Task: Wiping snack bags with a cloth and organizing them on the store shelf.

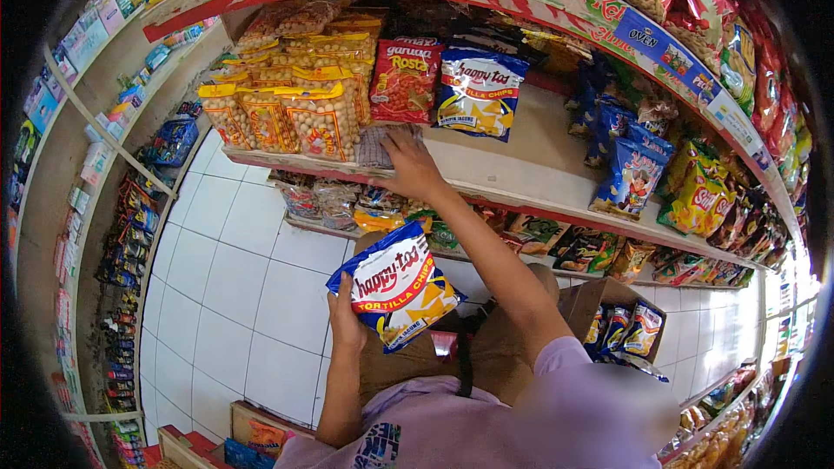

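My left hand (347, 319) grips the lower left side of a blue and white Happy Tos tortilla chip bag (395, 286), its printed front facing up. My right hand (412, 163) reaches to the shelf front, its fingers resting on a folded grey cloth (381, 145). Behind the cloth stand a red Garuda Rosta peanut bag (405, 81) and another tortilla chip bag (481, 92), side by side. Left of the cloth are rows of clear and yellow packs of round nuts (319, 120).
Blue snack bags (631, 176) and yellow-green snack bags (700, 198) fill the shelf's right part. A cardboard box (603, 296) with several tortilla chip bags stands on the tiled floor at right. Lower shelves hold more packets, and a stocked rack (159, 55) curves along the left.
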Available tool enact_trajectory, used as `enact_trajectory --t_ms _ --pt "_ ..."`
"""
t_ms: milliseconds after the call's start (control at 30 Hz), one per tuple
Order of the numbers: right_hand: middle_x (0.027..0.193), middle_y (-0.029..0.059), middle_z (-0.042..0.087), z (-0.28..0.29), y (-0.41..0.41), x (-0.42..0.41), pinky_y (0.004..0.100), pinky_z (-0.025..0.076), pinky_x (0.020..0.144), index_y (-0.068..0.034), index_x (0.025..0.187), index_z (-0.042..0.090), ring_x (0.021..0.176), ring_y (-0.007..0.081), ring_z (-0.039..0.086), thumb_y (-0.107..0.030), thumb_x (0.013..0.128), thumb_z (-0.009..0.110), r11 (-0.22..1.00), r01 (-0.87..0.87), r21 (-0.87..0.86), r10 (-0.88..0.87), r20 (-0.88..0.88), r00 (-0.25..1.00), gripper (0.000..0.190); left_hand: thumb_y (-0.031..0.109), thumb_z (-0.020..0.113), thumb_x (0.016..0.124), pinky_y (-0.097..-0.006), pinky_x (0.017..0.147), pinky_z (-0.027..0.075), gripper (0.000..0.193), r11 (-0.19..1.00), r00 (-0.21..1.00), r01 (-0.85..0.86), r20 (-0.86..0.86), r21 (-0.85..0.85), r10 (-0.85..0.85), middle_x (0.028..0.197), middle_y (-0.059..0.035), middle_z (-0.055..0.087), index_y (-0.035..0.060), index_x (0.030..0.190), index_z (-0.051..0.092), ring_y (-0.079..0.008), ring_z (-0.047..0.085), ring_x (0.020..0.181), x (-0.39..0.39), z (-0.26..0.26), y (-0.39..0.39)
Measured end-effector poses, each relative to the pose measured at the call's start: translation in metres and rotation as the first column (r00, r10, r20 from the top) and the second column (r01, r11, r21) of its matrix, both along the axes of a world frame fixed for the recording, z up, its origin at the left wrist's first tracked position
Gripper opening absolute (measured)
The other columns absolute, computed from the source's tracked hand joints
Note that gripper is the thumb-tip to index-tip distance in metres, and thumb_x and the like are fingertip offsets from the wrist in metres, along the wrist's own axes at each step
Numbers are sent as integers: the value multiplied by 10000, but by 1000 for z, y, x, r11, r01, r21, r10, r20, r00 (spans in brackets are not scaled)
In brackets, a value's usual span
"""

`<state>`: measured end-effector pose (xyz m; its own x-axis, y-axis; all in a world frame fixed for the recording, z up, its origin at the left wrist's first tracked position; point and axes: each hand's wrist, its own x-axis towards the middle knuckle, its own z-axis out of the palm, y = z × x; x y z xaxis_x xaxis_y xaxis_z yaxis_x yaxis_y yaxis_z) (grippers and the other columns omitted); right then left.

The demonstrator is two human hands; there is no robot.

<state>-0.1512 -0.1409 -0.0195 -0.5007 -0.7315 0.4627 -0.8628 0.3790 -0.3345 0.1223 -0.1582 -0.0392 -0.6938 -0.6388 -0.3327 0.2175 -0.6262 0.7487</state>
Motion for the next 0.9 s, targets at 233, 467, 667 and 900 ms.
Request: enact_trajectory --t_ms 233,467,667,900 --pt "1234 192 525 -11 -2 -33 393 403 948 14 1177 548 1140 321 500 -412 850 572 999 0 35 0 -13 1000 537 304 541 925 -379 869 494 347 997 998 51 -37 -50 -53 1119 -116 597 35 1135 476 -216 604 1002 -5 2 4" --pt "1209 138 567 35 87 -16 356 438 913 -20 1257 476 1083 237 557 -442 963 399 554 618 -558 475 821 316 521 287 489 951 -329 863 480 352 993 995 98 -11 -62 -99 1112 -121 598 5 1162 478 -183 603 991 -17 2 18" --pt "1246 132 534 49 217 55 387 421 964 -40 1295 432 1131 245 528 -414 928 503 227 685 -692 701 604 379 529 284 485 955 -324 858 480 342 991 990 127 69 -46 -124 1116 -117 601 8 1157 496 -181 604 988 -36 19 42" --pt "1218 87 546 -31 307 114 344 422 947 -23 1301 423 1117 196 523 -143 902 578 338 836 -432 248 898 364 444 263 482 960 -320 848 484 327 942 943 332 -7 45 -332 1109 -99 604 14 1172 488 -170 606 972 -62 -1 74"
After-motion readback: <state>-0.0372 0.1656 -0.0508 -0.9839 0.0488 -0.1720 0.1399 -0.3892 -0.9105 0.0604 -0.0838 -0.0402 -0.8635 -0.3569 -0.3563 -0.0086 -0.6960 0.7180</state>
